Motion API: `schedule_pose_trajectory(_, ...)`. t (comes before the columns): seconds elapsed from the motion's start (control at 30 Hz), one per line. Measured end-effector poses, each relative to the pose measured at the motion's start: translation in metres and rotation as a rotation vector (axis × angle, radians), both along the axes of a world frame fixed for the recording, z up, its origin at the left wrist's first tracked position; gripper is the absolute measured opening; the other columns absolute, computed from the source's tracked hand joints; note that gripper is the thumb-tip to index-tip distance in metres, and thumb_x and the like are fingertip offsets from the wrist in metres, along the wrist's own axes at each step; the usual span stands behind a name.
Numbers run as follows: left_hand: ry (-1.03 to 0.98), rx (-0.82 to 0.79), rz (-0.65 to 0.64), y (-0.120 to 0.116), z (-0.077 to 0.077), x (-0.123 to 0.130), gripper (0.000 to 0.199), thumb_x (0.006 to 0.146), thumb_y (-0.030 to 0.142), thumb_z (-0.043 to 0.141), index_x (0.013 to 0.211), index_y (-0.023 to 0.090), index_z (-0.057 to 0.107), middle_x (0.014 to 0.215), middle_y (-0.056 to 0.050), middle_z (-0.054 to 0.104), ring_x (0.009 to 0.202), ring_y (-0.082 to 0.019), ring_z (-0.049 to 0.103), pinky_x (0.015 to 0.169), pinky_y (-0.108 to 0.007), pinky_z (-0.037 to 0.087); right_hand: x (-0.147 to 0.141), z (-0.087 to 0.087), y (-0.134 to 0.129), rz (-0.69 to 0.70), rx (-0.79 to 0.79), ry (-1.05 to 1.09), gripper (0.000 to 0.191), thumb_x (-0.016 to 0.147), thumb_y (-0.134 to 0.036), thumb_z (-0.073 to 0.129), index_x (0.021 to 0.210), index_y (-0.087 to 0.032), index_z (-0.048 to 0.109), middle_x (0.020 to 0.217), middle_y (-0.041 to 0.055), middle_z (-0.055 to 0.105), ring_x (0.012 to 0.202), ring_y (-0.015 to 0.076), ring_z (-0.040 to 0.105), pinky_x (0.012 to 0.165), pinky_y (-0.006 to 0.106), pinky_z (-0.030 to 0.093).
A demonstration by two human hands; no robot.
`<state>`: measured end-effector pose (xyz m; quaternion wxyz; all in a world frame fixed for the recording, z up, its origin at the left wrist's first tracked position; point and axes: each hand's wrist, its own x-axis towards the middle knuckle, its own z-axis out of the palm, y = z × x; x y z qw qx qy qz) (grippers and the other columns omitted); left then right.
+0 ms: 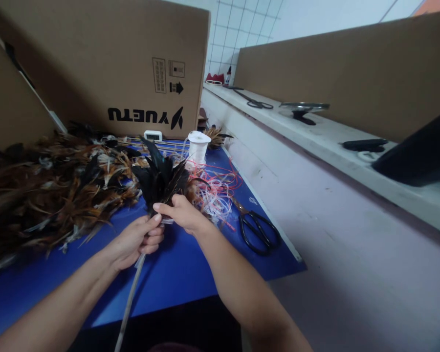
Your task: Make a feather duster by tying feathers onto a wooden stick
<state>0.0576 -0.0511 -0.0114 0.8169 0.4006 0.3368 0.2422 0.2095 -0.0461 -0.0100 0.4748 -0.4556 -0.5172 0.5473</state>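
My left hand (143,239) is closed around a thin pale stick (129,303) just below a tuft of dark feathers (159,178). The stick slants down toward the bottom edge of the view. My right hand (181,212) pinches the base of the tuft, its thumb close to my left thumb. A short whitish strip (167,221) shows between the two hands; what it is made of I cannot tell. The feathers fan upward, mostly black with some brown.
Loose brown and black feathers (58,190) cover the left of the blue table (176,274). Behind the hands stand a white spool (199,146) and a small white device (153,135). Pink and white strings (216,195) and black-handled scissors (258,230) lie right. A cardboard box (132,58) stands behind.
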Motion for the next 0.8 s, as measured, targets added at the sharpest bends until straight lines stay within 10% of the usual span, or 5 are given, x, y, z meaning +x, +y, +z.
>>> schedule_pose_trajectory(0.8,-0.028,-0.041,-0.047,-0.0048,0.0071,-0.0047,0.033,0.085,0.038,0.057,0.071,0.019,0.034,0.057,0.009,0.022,0.041,-0.002,0.014,0.034,-0.012,0.01,-0.0088,0.0005,-0.0023,-0.028,0.077,0.109,0.025,0.072,-0.036,0.066,0.073,-0.013,0.058,0.066,-0.0031,0.047,0.061,0.0083,0.041,0.057,0.021,0.036)
